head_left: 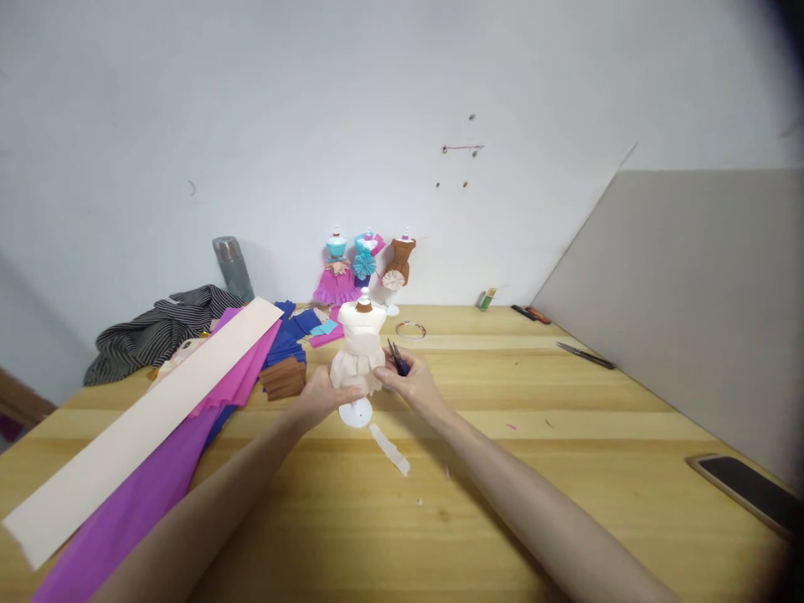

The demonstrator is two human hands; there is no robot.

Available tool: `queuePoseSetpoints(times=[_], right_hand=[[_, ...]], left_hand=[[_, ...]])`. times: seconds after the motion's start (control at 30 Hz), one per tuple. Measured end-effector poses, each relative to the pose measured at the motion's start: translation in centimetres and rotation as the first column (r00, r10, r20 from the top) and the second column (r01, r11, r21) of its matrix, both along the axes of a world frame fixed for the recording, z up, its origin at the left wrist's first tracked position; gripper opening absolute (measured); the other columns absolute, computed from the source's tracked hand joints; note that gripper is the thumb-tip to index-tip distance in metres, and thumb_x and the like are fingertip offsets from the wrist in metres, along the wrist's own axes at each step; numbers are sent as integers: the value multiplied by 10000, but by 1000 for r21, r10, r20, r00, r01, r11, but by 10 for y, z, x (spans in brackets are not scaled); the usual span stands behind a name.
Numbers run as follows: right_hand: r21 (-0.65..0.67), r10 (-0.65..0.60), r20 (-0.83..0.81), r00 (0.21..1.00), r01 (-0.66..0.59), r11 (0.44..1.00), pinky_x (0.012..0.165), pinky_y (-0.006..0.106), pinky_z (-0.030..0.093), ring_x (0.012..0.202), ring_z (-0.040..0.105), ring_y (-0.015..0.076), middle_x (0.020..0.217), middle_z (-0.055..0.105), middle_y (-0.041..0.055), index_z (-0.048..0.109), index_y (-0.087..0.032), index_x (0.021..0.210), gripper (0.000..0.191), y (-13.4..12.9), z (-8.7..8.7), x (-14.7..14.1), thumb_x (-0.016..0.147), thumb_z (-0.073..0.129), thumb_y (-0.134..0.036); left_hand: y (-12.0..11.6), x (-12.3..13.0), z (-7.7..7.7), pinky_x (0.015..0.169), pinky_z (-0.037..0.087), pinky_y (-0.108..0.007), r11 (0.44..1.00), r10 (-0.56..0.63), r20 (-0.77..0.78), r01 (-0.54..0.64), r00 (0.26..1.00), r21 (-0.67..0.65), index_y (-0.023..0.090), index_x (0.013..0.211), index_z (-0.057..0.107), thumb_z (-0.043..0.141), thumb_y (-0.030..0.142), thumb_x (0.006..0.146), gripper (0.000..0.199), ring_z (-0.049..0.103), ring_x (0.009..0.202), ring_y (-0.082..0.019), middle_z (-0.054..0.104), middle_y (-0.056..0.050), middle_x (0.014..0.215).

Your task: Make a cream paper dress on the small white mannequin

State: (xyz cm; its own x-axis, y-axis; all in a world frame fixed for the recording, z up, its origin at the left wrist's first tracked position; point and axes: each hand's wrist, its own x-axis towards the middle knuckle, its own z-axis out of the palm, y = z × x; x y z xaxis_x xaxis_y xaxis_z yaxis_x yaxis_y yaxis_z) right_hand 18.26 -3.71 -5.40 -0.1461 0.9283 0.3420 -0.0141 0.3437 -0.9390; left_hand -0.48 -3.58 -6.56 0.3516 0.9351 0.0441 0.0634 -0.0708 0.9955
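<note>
A small white dress form (363, 327) stands in front of me, dressed in cream crepe paper with a gathered skirt and a brown band at the neck. My left hand (320, 394) is closed on the left side of the skirt, thumb across its lower edge. On the other side, my right hand (412, 383) pinches the skirt's edge with the thumb. The same hand also holds small dark snips (397, 358), blades pointing up; its other fingers are partly hidden. A cream paper strip (389, 450) lies on the table just before the form's round white base (355, 413).
Three dressed forms, including a brown one (402, 260), stand by the wall. Left lie a long cream strip (144, 427), purple paper (138, 519), blue pieces (286, 343), striped cloth (163, 331) and a flask (232, 266). Right are tweezers (585, 355) and a phone (747, 490).
</note>
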Motion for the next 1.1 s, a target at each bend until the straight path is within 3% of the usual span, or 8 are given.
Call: queuePoseSetpoints(times=[0.2, 0.4, 0.6, 0.7, 0.83, 1.1], right_hand=[[39, -24, 50, 998, 22, 999, 538, 250, 259, 549, 312, 98, 561, 356, -55, 627, -176, 723, 246, 4, -9, 6, 675, 700, -405], [76, -52, 70, 996, 47, 996, 552, 243, 300, 567, 379, 104, 583, 454, -34, 588, -172, 618, 218, 11, -20, 11, 680, 682, -358], [114, -90, 79, 993, 80, 990, 561, 243, 321, 563, 401, 103, 581, 479, -32, 605, -175, 607, 171, 13, -21, 16, 683, 671, -314], [121, -82, 96, 992, 70, 990, 567, 242, 325, 573, 414, 105, 593, 494, -27, 624, -172, 632, 151, 13, -22, 17, 695, 659, -305], [114, -50, 132, 990, 35, 993, 557, 237, 327, 567, 417, 106, 592, 501, -31, 667, -173, 739, 156, 13, -29, 17, 703, 672, -324], [134, -72, 169, 983, 49, 990, 549, 229, 317, 577, 403, 105, 598, 479, -30, 596, -176, 639, 155, 20, -41, 22, 736, 618, -295]], left_hand=[[7, -15, -6, 833, 516, -377, 999, 30, -36, -30, 999, 14, 96, 913, 709, 811, 438, 587, 484, 678, 874, -286, 744, -114, 909], [5, -20, 3, 831, 516, -360, 993, 67, -16, -65, 998, 102, 118, 1027, 688, 804, 475, 552, 606, 655, 934, -280, 727, -100, 988], [-3, -27, 12, 811, 494, -329, 965, 160, -93, -136, 983, 224, 145, 702, 713, 673, 428, 724, 286, 636, 885, -268, 724, -46, 808], [-3, -30, 8, 826, 488, -305, 954, 165, -112, -130, 980, 270, 153, 782, 728, 636, 403, 765, 267, 633, 931, -260, 729, -42, 875], [2, -33, -3, 817, 501, -291, 955, 132, -145, -87, 980, 283, 157, 955, 727, 697, 378, 717, 326, 646, 943, -253, 731, -51, 980], [10, -39, -19, 787, 499, -285, 948, 150, -213, -79, 965, 309, 125, 757, 739, 648, 369, 766, 261, 660, 829, -226, 745, -58, 849]])
